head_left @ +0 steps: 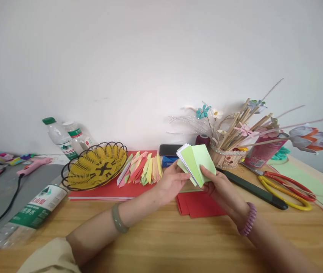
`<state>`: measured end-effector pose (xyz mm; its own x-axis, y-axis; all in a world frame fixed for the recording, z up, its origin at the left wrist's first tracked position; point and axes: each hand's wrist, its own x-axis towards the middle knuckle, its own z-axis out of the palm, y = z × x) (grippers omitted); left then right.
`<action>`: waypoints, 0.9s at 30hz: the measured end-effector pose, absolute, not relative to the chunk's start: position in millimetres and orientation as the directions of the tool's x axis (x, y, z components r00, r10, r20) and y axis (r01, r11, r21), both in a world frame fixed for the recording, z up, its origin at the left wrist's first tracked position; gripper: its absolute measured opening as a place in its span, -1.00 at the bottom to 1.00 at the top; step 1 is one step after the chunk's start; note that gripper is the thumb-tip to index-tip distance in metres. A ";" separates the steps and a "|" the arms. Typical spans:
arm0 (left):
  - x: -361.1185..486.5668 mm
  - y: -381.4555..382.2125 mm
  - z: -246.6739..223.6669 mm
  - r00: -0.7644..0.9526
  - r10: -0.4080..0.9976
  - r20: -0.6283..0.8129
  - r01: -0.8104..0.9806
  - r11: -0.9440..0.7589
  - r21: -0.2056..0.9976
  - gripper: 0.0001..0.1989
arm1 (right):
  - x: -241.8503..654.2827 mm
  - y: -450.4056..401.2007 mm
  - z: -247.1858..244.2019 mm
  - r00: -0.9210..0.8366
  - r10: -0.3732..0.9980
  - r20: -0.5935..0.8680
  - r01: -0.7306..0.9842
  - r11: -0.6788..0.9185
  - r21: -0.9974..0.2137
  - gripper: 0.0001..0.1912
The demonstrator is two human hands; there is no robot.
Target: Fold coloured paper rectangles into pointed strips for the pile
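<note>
A small stack of paper sheets [191,161], light green on top with white and green edges below, is held up above the table. My left hand [173,182] grips its left side, fingers closed on the edge. On the right, my right hand [214,180] pinches the lighter green top sheet, thumb on its face. Red paper pieces [198,206] lie on the table beneath my hands. To the left, folded paper strips [141,168] in pink, yellow, green and red rest on a red paper stack [99,194].
A yellow woven basket [96,168] and plastic bottles [36,208] stand or lie on the left, near a pink glue gun [35,165]. At right are a dark green cutter [255,189], scissors [289,187], and a small basket [225,157] of sticks and paper flowers. A phone [168,149] lies behind.
</note>
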<state>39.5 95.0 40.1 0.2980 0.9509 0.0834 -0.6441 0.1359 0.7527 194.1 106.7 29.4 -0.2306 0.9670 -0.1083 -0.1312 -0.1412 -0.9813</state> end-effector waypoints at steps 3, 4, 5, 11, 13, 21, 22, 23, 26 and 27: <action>40.5 90.5 39.9 0.370 0.927 0.064 -0.677 0.222 0.701 -0.62 | 184.9 95.5 33.4 -0.239 0.965 -0.109 -0.290 -0.178 -0.940 -0.66; 39.8 90.0 40.4 0.386 0.920 0.060 -0.686 0.243 0.686 -0.63 | 182.6 92.3 35.1 -0.243 0.964 -0.107 -0.333 -0.187 -0.924 -0.66; 38.8 89.9 41.2 0.399 0.915 0.059 -0.695 0.259 0.670 -0.63 | 180.6 89.6 36.7 -0.244 0.964 -0.105 -0.371 -0.193 -0.909 -0.66; 34.8 91.7 44.5 0.436 0.897 0.068 -0.730 0.309 0.610 -0.63 | 175.0 82.3 39.0 -0.196 0.976 -0.094 -0.500 -0.182 -0.847 -0.69; 34.8 91.9 42.5 0.454 0.889 0.058 -0.724 0.331 0.606 -0.65 | 174.4 81.1 37.1 -0.196 0.975 -0.104 -0.502 -0.190 -0.844 -0.68; 37.3 86.5 47.5 0.526 0.846 0.081 -0.683 0.364 0.633 -0.58 | 170.2 77.8 31.3 -0.120 0.989 -0.084 -0.466 -0.131 -0.875 -0.56; 38.4 85.0 49.1 0.527 0.846 0.085 -0.678 0.357 0.643 -0.55 | 169.7 77.8 30.8 -0.104 0.992 -0.074 -0.455 -0.113 -0.883 -0.55; 39.6 83.7 50.1 0.512 0.855 0.081 -0.670 0.339 0.660 -0.53 | 169.4 77.8 30.3 -0.088 0.994 -0.063 -0.440 -0.095 -0.893 -0.54; 43.2 81.5 47.1 0.374 0.927 0.035 -0.639 0.231 0.734 -0.48 | 169.7 77.1 28.5 -0.066 0.998 -0.020 -0.369 -0.043 -0.929 -0.50; 43.9 81.7 44.6 0.311 0.950 0.014 -0.628 0.194 0.754 -0.48 | 169.9 76.8 27.7 -0.065 0.998 0.001 -0.337 -0.021 -0.941 -0.50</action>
